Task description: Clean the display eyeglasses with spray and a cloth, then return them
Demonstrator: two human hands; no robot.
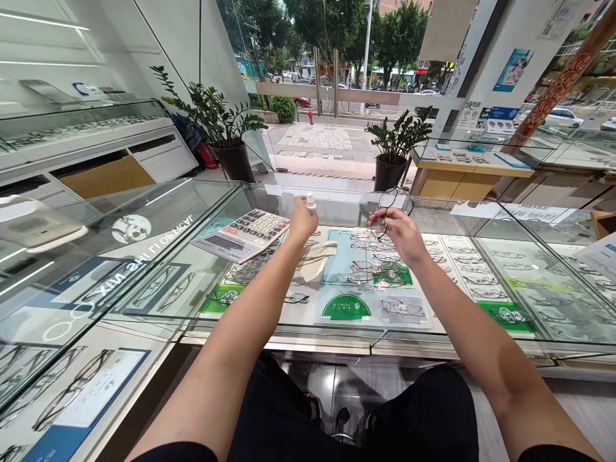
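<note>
My left hand (302,221) is closed around a small white bottle (310,203), held upright above the glass counter (433,221). My right hand (402,232) pinches a pair of dark-rimmed glasses (392,204) by one arm, lenses raised toward the window. The bottle's tip points toward the glasses, a short gap apart. A beige cloth (315,262) lies on the counter below my left hand.
A calculator (245,234) lies on the glass left of my left hand. Under the glass are rows of displayed glasses (375,269) and green signs. Two potted plants (226,125) stand by the window. Another display case (72,128) runs along the left.
</note>
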